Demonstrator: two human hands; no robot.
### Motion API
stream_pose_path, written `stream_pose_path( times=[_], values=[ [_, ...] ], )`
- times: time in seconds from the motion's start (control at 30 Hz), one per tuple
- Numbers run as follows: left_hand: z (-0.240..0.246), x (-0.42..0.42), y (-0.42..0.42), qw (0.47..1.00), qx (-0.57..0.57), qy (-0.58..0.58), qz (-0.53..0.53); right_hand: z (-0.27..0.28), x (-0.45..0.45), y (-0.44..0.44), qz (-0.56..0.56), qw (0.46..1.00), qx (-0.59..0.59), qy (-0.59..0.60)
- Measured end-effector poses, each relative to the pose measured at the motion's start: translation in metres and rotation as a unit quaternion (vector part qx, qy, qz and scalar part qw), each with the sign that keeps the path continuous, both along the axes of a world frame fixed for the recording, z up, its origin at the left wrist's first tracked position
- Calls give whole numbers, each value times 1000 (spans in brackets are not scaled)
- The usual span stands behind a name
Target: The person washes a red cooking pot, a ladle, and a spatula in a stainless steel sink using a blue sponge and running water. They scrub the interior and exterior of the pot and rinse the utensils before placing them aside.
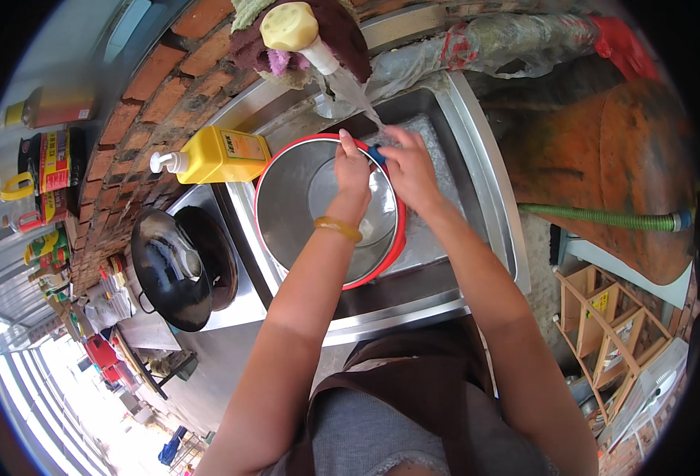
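A round metal pot or basin with a red rim point(284, 220) is tilted over a stainless steel sink point(409, 273). My left hand point(353, 169) grips its upper edge, thumb on the rim and fingers inside. Beside the rim on the right, my right hand point(409, 163) holds a small dark blue item point(377, 154), perhaps a scrubber, against the pot's outer side. Water point(359, 95) runs from a tap with a pale yellow head point(290, 27) down to the fingers of my right hand. What lies under the pot is partly hidden.
A yellow pump bottle point(225, 154) stands left of the pot. Farther left, a black wok point(171, 268) rests on the metal worktop. A brick wall point(147, 107) rises behind. A green ribbed hose point(600, 217) and a rusty orange object point(600, 154) are right of the sink.
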State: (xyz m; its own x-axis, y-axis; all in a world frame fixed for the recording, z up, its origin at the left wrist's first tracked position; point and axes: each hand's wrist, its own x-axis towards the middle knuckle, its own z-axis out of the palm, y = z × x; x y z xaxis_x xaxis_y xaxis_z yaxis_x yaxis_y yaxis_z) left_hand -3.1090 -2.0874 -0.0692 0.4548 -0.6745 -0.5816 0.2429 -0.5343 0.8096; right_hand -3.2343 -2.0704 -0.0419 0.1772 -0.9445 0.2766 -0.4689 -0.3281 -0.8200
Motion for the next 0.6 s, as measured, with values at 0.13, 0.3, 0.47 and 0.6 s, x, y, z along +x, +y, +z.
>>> stream_pose_path(
  times=[0.13,0.3,0.47,0.6],
  values=[
    [-12,3,-29,986,91,-107,93,-3,1,9,19,997,74,6],
    [-17,4,-36,987,51,-30,152,-15,-32,78,-9,996,56,-66],
    [4,-20,45,963,41,-104,-246,-24,-36,39,-112,961,138,-214],
    [5,-43,78,896,-41,-249,-365,-55,-20,-7,-16,895,309,-322]
  ],
)
